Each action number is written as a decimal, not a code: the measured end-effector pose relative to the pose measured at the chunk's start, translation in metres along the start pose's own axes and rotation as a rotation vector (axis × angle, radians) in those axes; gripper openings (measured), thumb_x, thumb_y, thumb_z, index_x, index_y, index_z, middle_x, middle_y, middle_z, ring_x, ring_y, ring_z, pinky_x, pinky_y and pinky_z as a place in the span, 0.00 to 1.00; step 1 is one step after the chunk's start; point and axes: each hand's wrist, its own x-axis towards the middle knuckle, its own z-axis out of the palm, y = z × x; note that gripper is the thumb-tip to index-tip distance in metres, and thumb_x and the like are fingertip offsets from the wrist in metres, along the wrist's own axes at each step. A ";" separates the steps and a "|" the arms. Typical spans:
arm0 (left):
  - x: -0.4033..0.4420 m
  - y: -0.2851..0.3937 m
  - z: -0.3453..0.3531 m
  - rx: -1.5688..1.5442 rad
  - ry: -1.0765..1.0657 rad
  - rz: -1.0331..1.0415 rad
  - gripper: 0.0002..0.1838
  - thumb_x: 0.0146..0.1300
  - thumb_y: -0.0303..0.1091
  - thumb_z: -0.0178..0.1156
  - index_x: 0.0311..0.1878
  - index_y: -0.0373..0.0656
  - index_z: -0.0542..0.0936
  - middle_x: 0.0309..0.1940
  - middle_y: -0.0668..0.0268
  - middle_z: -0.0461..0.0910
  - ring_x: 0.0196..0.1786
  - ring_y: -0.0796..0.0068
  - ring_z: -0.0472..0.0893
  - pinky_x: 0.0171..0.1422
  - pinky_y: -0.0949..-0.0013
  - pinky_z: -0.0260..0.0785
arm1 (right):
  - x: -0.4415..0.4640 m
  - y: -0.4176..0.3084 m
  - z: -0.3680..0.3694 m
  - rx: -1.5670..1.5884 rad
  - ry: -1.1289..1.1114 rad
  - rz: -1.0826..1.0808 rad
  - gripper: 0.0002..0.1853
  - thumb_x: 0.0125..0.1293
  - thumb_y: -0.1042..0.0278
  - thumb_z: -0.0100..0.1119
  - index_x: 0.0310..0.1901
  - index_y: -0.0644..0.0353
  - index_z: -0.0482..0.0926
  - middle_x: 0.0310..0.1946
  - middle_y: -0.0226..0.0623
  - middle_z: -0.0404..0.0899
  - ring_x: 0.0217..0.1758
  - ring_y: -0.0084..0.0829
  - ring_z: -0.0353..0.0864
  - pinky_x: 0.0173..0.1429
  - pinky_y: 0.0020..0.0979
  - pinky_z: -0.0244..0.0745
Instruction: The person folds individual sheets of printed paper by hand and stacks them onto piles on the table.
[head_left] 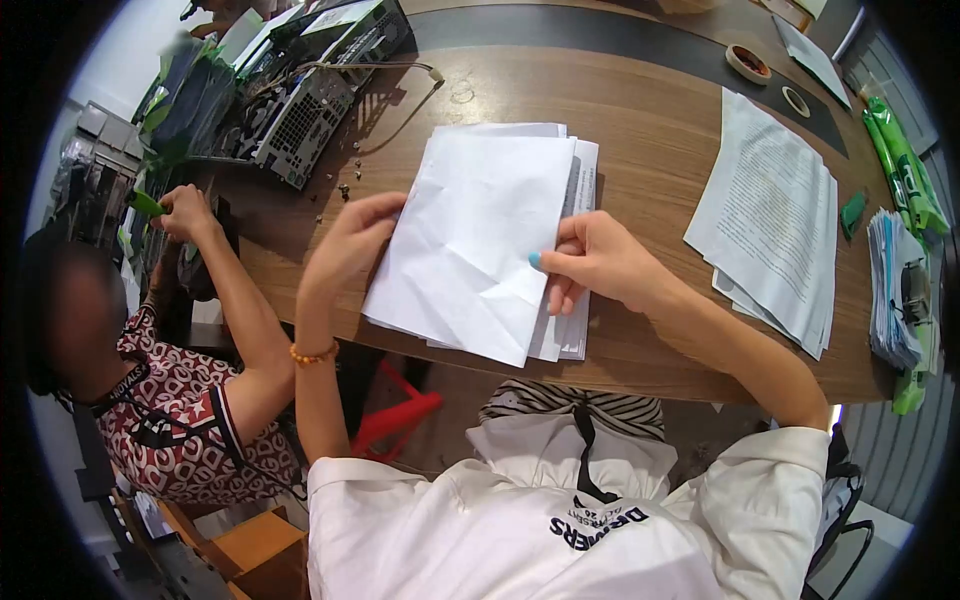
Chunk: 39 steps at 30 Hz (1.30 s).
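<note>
Head view: the wearer's two bare hands work at a paper stack [583, 185] near the front edge of the wooden table [620, 95], directly ahead of the torso. The top sheet [480, 240] is blank on its visible face, creased, and set slightly askew; printed text shows on a sheet beneath, along the right margin. Right hand [592, 268]: forearm comes in diagonally from the lower right, wrist roughly straight, thumb laid over the top sheet's right edge with its blue nail pointing left, fingers curled in toward the palm; the sheet edge is pinched, gap narrow. Left hand [350, 245]: forearm rises almost vertically, beaded bracelet [314, 354] at the wrist, hand bent toward the stack, fingers loosely curved with the tips at its left edge; cannot tell whether they grip or merely touch it. To the right, well apart from the stack, lie printed pages [775, 210], overlapping and fanned at the bottom. Beyond them, a larger tape roll [748, 64] and a smaller roll [796, 101] rest on the dark strip. Upper left: opened computer case [318, 112], with small screws [344, 190] scattered near it. At far left, another person's hand [187, 213] is closed around a green handle [147, 204].
</note>
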 end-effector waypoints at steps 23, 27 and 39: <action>0.093 0.146 0.131 1.233 -0.446 0.315 0.30 0.67 0.43 0.47 0.10 0.41 0.78 0.03 0.71 0.70 0.11 0.77 0.72 0.20 0.71 0.63 | -0.180 0.034 -0.104 -1.599 0.725 -0.210 0.25 0.52 0.55 0.63 0.49 0.62 0.73 0.53 0.45 0.71 0.59 0.41 0.66 0.62 0.44 0.59; 0.106 0.139 0.159 0.803 -0.306 0.758 0.24 0.66 0.37 0.50 0.13 0.39 0.76 0.07 0.69 0.71 0.10 0.79 0.68 0.16 0.73 0.58 | -0.195 0.050 -0.109 -1.607 0.745 -0.181 0.25 0.52 0.55 0.63 0.48 0.62 0.74 0.51 0.44 0.72 0.59 0.40 0.67 0.62 0.44 0.59; 0.102 0.087 0.212 0.242 0.017 1.272 0.19 0.52 0.48 0.65 0.36 0.41 0.79 0.35 0.61 0.78 0.40 0.68 0.73 0.43 0.68 0.65 | -0.210 0.025 -0.107 -1.644 0.528 -0.528 0.08 0.55 0.67 0.61 0.33 0.62 0.76 0.34 0.34 0.80 0.43 0.28 0.80 0.61 0.44 0.65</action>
